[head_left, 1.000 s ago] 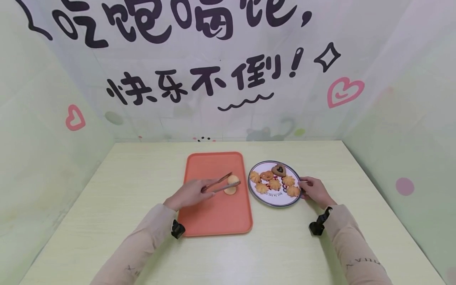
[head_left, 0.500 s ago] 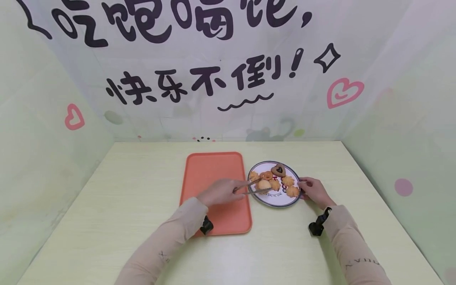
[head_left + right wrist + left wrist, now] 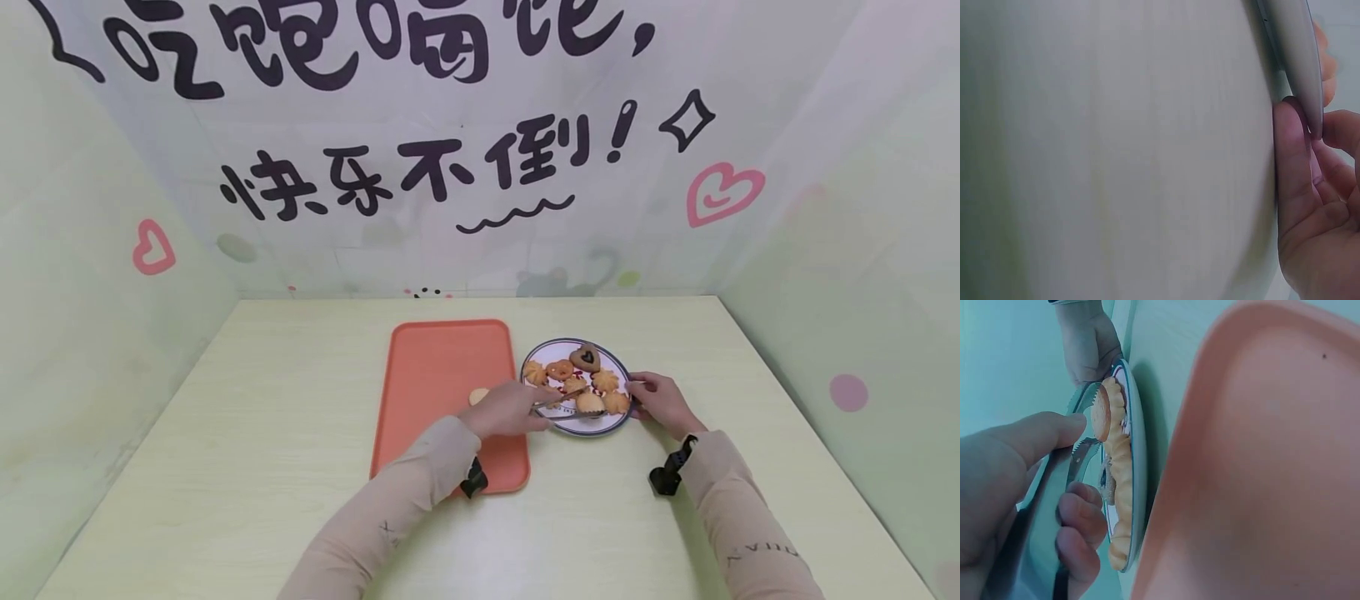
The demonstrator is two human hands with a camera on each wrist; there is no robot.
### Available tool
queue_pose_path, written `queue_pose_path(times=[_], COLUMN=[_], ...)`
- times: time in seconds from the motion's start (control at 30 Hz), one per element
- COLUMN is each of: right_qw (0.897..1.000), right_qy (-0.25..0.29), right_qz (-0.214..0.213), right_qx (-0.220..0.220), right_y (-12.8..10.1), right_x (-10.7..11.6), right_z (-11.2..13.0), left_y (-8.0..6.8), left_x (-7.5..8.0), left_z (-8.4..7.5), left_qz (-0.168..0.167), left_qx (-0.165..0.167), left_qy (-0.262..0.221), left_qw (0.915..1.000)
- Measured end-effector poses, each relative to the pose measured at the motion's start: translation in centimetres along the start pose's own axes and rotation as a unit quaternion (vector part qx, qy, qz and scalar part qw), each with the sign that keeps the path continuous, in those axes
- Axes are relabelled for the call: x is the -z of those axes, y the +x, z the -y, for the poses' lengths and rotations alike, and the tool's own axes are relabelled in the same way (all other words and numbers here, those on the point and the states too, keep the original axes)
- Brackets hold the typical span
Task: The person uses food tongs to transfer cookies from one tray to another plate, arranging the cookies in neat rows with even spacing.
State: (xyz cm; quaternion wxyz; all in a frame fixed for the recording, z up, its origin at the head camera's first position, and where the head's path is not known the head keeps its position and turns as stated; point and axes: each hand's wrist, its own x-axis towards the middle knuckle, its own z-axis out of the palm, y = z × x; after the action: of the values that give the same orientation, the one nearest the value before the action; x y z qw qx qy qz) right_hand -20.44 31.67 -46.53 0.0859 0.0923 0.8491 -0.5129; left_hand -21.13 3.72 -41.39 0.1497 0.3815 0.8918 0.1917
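Observation:
In my left hand (image 3: 507, 409) I grip metal food tongs (image 3: 1038, 528) with toothed tips, the thumb on one arm and curled fingers on the other. At the tips is a round pale cookie (image 3: 590, 403), low over the near right part of a white plate (image 3: 561, 348) with a dark blue rim. Several cookies lie on that plate: flower-shaped ones, a small pretzel-like one (image 3: 559, 370) and a brown heart-shaped one (image 3: 586, 358). My right hand (image 3: 666, 403) pinches the plate's right edge, thumb above and fingers beneath, as the right wrist view shows.
An orange-red tray (image 3: 442, 354) lies left of the plate, its right edge close to it. Another round cookie (image 3: 477, 396) sits on the tray, partly hidden behind my left hand. Printed wall sheets (image 3: 465, 258) enclose the back and sides of the pale table (image 3: 300, 375).
My left hand has carried the round cookie in the tongs from the tray rightward over the plate, to its near right side. The right hand has stayed at the plate's edge.

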Motion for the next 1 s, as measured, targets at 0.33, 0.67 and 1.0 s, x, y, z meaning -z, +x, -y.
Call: queue_pose_path(times=[0.33, 0.67, 1.0], right_qw=[1.000, 1.000, 1.000], right_qy=[0.004, -0.007, 0.007], right_qz=[0.000, -0.002, 0.001], right_qx=[0.006, 0.004, 0.012], right_y=[-0.1, -0.2, -0.2], right_x=[0.1, 0.1, 0.1], right_z=[0.2, 0.4, 0.3], left_y=[0.6, 0.8, 0.7], left_x=[-1.0, -1.1, -1.0], left_z=[-0.1, -0.4, -0.6], left_qz=[0.020, 0.024, 0.023], left_qx=[0.041, 0.054, 0.058], left_qy=[-0.009, 0.000, -0.011], left_qw=[0.9989, 0.9983, 0.9980])
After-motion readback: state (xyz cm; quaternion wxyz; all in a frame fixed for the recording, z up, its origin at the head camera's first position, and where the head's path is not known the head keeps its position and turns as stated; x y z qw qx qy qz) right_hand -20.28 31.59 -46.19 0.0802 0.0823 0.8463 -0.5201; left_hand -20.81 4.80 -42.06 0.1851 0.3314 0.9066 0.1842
